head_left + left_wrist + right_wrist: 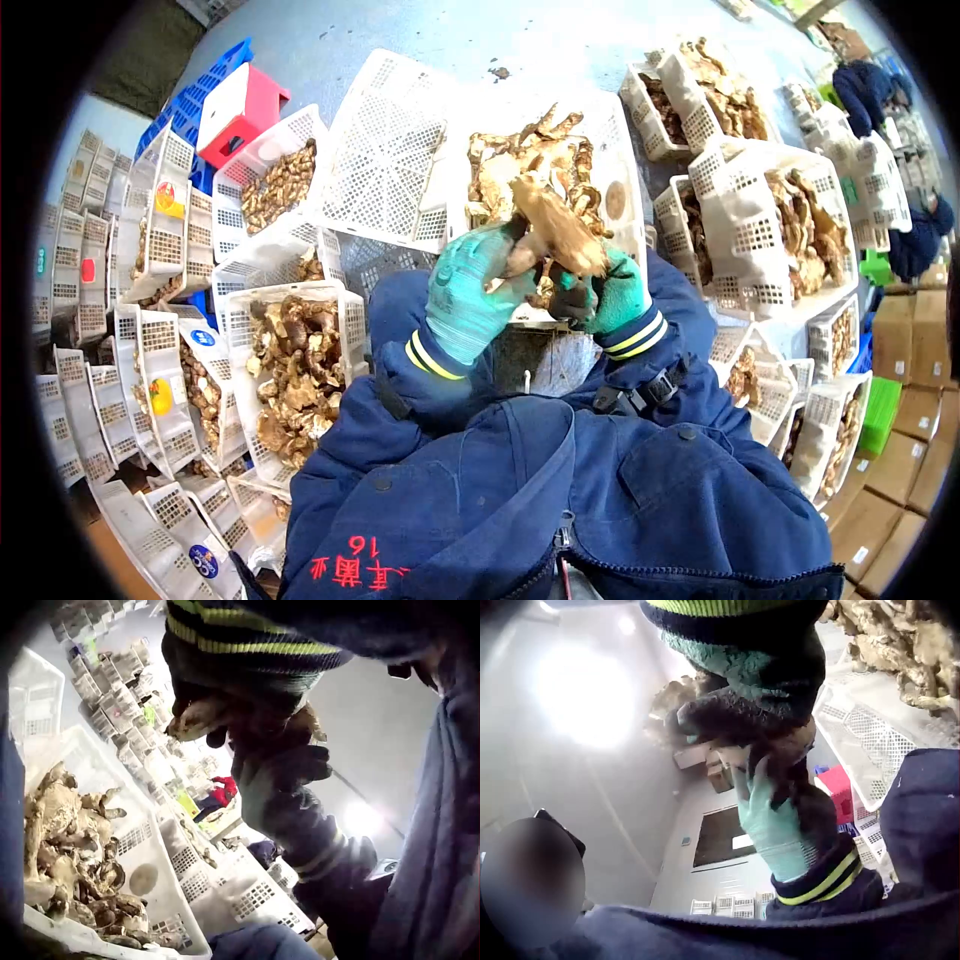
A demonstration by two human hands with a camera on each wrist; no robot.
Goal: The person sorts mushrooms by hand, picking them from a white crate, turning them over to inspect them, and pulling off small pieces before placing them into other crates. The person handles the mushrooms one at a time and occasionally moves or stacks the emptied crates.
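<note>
Both hands wear green gloves with dark palms and hold a large brown mushroom piece [560, 232] between them, over the person's lap. In the head view the left hand [474, 290] grips its left side and the right hand [618, 292] its right side. The right wrist view shows the right hand [742, 697] with curled fingers above the left hand [769, 817], the mushroom partly hidden between them. Just beyond the hands, a white crate [617, 150] holds a pile of brown mushrooms [500, 170].
An empty-looking white crate [385, 140] stands left of the mushroom crate. More crates of mushrooms [300, 370] line both sides. A red and white stool [240, 112] is at the upper left, cardboard boxes [890, 450] at the right. Another person's dark sleeve [865, 95] shows at the upper right.
</note>
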